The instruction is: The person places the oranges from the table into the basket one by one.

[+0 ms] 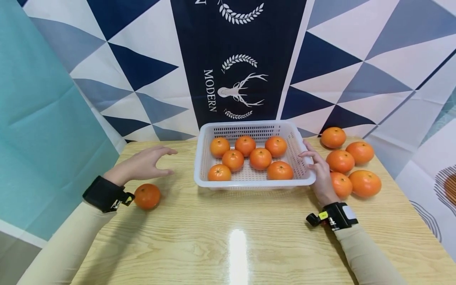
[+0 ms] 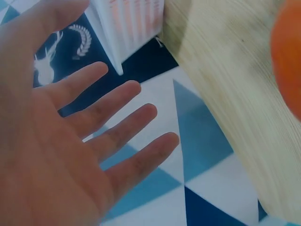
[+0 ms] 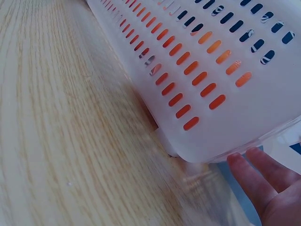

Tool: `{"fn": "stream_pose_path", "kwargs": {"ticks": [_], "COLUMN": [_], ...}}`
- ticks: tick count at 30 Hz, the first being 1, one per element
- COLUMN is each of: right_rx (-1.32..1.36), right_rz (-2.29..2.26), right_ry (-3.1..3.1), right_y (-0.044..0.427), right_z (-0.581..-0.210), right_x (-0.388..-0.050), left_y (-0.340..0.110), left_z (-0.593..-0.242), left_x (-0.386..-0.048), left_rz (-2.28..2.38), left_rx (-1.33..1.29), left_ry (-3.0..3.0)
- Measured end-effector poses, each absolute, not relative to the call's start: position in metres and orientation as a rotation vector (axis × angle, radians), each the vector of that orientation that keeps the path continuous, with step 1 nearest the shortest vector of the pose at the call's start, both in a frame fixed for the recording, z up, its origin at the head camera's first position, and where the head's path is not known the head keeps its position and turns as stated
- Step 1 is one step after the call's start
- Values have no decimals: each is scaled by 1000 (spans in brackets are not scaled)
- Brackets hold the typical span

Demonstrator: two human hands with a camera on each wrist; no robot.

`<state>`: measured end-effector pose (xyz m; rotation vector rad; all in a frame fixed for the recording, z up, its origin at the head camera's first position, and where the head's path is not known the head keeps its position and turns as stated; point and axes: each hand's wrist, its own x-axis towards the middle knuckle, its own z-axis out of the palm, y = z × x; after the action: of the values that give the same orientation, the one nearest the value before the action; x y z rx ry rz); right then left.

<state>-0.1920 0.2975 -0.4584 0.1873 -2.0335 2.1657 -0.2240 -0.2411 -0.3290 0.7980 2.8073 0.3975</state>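
A white perforated plastic basket (image 1: 249,183) stands on the table with several oranges (image 1: 260,158) inside. At its right end, my right hand (image 1: 320,174) grips the rim, fingers over the edge. Two fingertips of that hand meet the basket wall (image 3: 221,134) in the right wrist view. To the left of the basket, my left hand (image 1: 142,163) hovers with its fingers spread and nothing in it. A single orange (image 1: 147,196) lies on the table just below the left wrist. The left wrist view shows the open palm (image 2: 61,155) and part of an orange (image 2: 289,59).
More oranges (image 1: 341,161) lie in a group at the table's right side, close to my right wrist. Behind the wooden table (image 1: 199,237) hangs a patterned cloth (image 1: 142,79) with triangles and a deer print. A teal cloth (image 1: 46,118) hangs on the left.
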Motion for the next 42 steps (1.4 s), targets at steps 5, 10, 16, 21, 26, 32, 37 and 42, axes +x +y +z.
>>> {"fn": "stream_pose_path", "kwargs": {"ticks": [5, 10, 16, 21, 26, 32, 37, 42], "right_rx": [205, 213, 219, 213, 208, 196, 204, 210], "right_rz": [2154, 2160, 2178, 2156, 2163, 2170, 2182, 2167], "right_ry": [-2039, -2026, -2011, -2036, -2034, -2007, -1994, -2014], "right_y": [296, 297, 298, 299, 299, 297, 298, 298], "right_z": [-460, -461, -461, -461, -460, -461, -461, -461], "right_x": [-193, -193, -193, -193, -193, -193, -193, -194], "left_y": [-264, -279, -284, -288, -291, -294, -295, -296], "left_z": [-327, -328, -331, -340, -348, -354, -360, -366], "left_x": [-217, -213, -207, -206, -205, -202, -200, -199], "left_rz": [407, 428, 487, 521, 529, 510, 494, 507], "left_rx": [787, 761, 700, 699, 709, 663, 633, 640], "left_ry": [2814, 2799, 2694, 2627, 2587, 2530, 2497, 2478]}}
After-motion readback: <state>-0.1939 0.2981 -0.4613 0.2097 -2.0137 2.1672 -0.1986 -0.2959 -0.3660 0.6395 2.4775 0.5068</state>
